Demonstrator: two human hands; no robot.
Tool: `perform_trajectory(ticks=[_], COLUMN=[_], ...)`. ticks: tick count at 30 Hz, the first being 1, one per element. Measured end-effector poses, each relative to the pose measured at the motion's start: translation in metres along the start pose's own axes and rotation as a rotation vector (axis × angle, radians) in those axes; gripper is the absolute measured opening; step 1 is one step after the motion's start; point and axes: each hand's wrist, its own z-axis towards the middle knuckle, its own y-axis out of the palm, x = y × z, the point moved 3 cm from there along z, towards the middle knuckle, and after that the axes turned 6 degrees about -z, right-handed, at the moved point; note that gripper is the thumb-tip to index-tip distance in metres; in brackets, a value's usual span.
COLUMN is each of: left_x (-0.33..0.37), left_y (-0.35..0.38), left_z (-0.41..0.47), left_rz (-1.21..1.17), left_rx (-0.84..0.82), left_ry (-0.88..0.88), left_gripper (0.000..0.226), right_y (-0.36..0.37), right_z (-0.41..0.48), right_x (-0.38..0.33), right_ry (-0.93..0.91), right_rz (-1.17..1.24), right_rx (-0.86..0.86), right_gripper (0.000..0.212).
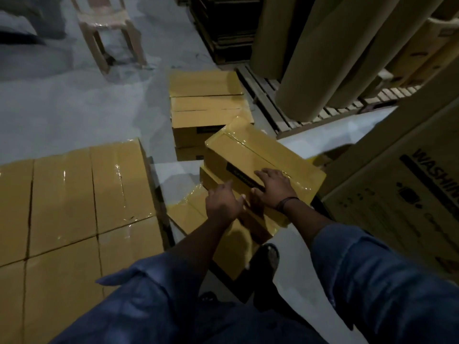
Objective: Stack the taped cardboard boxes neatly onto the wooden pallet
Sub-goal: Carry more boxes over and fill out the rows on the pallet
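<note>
A taped yellow-brown cardboard box (pixel 258 155) lies tilted on top of other taped boxes (pixel 223 239) on the floor in front of me. My right hand (pixel 273 188) rests flat on its top near the black label, fingers spread. At the box's near left corner, my left hand (pixel 223 204) grips the edge, thumb towards the right hand. To the left, a flat layer of several taped boxes (pixel 74 207) sits packed side by side; what lies under them is hidden. A wooden pallet (pixel 270 108) shows at the right.
More taped boxes (pixel 206 105) stand stacked behind the tilted one. Big brown paper rolls (pixel 323 58) stand on the pallet at the right. A large washing-machine carton (pixel 397 199) is close on my right. A wooden stool (pixel 109 28) stands far back on the grey floor.
</note>
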Motion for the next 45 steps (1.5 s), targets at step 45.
perform_trajectory(ticks=[45], left_x=[0.06], left_y=[0.147], left_z=[0.157], left_rz=[-0.187], left_rx=[0.218], left_ry=[-0.54], left_gripper=[0.106], right_y=[0.039], right_z=[0.201], right_x=[0.172], right_ry=[-0.451], right_rz=[-0.217], right_rx=[0.011], right_gripper=[0.057])
